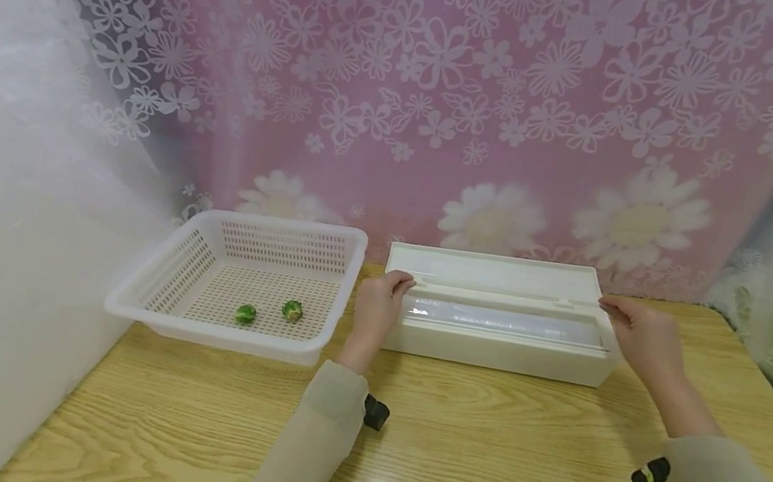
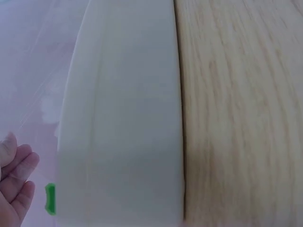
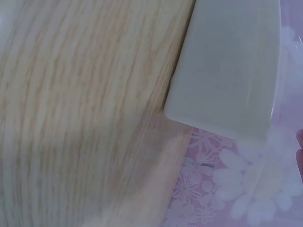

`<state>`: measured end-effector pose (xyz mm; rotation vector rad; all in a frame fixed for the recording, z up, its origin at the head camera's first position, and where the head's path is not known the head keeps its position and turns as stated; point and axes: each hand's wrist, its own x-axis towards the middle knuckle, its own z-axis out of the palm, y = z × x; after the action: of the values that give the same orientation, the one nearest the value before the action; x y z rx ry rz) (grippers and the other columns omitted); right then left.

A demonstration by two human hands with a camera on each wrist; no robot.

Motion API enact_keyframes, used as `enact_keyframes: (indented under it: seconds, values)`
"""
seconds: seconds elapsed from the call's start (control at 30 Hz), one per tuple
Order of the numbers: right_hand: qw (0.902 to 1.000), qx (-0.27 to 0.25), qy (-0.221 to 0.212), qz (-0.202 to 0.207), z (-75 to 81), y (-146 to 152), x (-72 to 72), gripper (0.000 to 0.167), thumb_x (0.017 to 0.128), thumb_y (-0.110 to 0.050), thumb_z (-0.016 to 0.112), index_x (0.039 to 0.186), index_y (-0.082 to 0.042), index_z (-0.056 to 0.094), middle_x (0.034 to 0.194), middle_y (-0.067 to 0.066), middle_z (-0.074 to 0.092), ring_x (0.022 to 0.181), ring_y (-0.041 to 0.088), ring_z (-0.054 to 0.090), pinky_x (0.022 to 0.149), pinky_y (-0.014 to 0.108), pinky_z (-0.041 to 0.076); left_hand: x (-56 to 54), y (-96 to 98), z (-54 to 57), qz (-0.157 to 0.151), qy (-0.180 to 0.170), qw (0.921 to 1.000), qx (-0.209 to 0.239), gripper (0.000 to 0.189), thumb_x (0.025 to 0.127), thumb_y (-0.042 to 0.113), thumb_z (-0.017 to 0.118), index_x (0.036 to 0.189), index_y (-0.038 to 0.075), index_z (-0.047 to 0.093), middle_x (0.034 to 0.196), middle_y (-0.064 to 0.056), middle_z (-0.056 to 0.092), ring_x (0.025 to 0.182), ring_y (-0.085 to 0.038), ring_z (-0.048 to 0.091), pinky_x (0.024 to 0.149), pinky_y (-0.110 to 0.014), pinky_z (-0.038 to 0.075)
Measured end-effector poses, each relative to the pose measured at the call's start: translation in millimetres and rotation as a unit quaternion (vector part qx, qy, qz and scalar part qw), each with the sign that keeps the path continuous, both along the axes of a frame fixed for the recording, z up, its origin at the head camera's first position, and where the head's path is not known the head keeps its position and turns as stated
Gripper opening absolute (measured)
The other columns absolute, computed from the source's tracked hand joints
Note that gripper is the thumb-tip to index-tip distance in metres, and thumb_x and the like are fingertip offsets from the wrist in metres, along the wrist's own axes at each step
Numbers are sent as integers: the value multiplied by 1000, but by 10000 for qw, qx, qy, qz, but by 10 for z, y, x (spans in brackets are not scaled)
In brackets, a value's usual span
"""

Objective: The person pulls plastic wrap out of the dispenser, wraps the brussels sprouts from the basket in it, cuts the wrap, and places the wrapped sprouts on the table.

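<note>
A white cling film dispenser (image 1: 490, 355) lies lengthwise on the table with its lid (image 1: 495, 272) tipped up at the back. Inside it, the shiny roll of cling film (image 1: 506, 321) shows. My left hand (image 1: 378, 311) pinches the barely visible film at the dispenser's left end, thumb against fingers. At the right end my right hand (image 1: 647, 341) pinches the other side of the film. The left wrist view catches the left fingers (image 2: 20, 172) beside the box wall, with faint clear creases above them. Only a sliver of the right fingers (image 3: 300, 158) enters the right wrist view.
Left of the dispenser stands a white plastic basket (image 1: 213, 331) holding two Brussels sprouts (image 1: 246, 314). Everything rests on a wood-grain table (image 1: 474, 457). A pink floral curtain (image 1: 407, 109) hangs behind, and white sheeting (image 1: 4, 214) hangs at the left.
</note>
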<state>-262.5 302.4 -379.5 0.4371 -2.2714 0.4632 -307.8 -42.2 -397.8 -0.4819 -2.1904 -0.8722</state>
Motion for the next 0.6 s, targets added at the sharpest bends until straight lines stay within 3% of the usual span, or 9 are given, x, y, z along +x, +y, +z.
enact_keyframes:
  seconds: [0.33, 0.6]
  values:
    - [9982, -148, 566, 96, 157, -33, 52, 15, 69, 11, 67, 82, 3, 67, 70, 20, 63, 53, 32, 58, 46, 43, 44, 62, -23, 139, -37, 293, 9993, 212, 11, 78, 11, 67, 80, 1, 69, 70, -8, 66, 44, -12, 52, 44, -18, 41]
    - [9970, -185, 752, 67, 285, -41, 121, 12, 71, 12, 66, 81, 5, 67, 72, 19, 64, 57, 31, 60, 51, 36, 45, 137, -32, 293, -169, 411, 9986, 289, 12, 78, 12, 66, 79, -1, 68, 71, -9, 66, 51, -14, 58, 48, -18, 45]
